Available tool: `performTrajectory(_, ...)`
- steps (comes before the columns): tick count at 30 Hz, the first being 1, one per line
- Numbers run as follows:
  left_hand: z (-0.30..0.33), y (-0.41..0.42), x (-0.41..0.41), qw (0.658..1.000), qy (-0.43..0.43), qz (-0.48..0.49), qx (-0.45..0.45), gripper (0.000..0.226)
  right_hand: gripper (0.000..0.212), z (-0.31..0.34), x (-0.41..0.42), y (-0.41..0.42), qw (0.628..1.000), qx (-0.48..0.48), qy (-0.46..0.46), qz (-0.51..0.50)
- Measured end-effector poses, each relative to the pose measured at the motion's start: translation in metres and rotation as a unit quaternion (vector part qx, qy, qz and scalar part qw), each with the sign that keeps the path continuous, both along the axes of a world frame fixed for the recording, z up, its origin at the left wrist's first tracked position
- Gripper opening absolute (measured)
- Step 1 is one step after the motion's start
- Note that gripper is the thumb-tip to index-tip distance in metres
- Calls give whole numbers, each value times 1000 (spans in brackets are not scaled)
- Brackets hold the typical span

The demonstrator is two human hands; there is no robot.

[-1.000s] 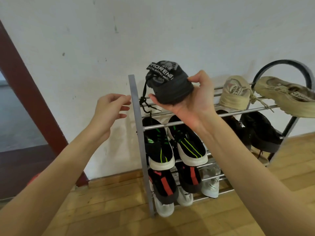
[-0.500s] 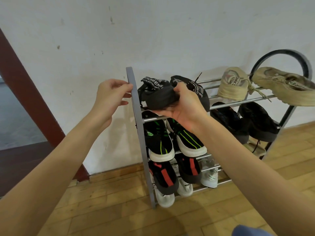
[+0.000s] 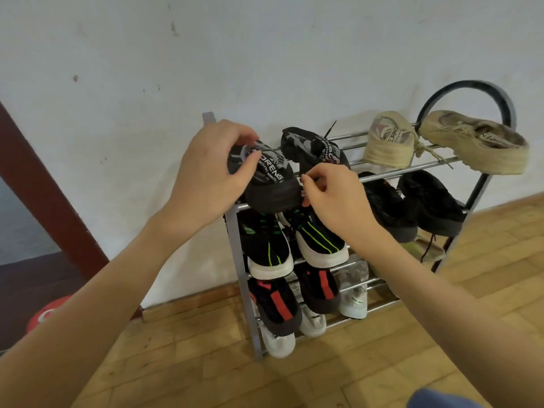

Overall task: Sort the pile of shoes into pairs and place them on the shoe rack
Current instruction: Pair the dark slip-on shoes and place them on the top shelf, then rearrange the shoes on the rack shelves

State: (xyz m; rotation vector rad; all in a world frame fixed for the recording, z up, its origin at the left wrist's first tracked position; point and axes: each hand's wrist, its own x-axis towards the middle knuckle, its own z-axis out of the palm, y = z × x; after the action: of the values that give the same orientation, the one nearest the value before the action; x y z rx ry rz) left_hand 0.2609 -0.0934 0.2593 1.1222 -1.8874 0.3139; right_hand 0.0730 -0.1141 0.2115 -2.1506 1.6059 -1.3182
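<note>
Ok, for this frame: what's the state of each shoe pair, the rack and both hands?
left hand: gripping the black lettered shoe
right hand: fingers curled at that shoe's side
second lettered shoe: on top shelf
beige pair: top shelf, right one tilted
shoe rack: upright against wall

The person is showing two bare forearms, wearing no sleeves, rings or watch on the left hand (image 3: 209,175) or right hand (image 3: 335,201).

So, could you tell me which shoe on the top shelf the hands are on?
The leftmost black shoe; its black twin and both beige shoes lie untouched.
</note>
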Motion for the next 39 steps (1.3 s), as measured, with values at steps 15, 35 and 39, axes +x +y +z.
performTrajectory(15,-22,-6,-13,979,-185,38,70,60,68,-1,-49,-44,989,33,-64,130)
performTrajectory(35,-33,-2,-77,997,-10,74,11,51,52,-9,-96,-44,976,-126,93,153)
performTrajectory(39,-27,-18,-120,998,-59,34,13,46,49,-22,-171,-44,965,-261,12,37)
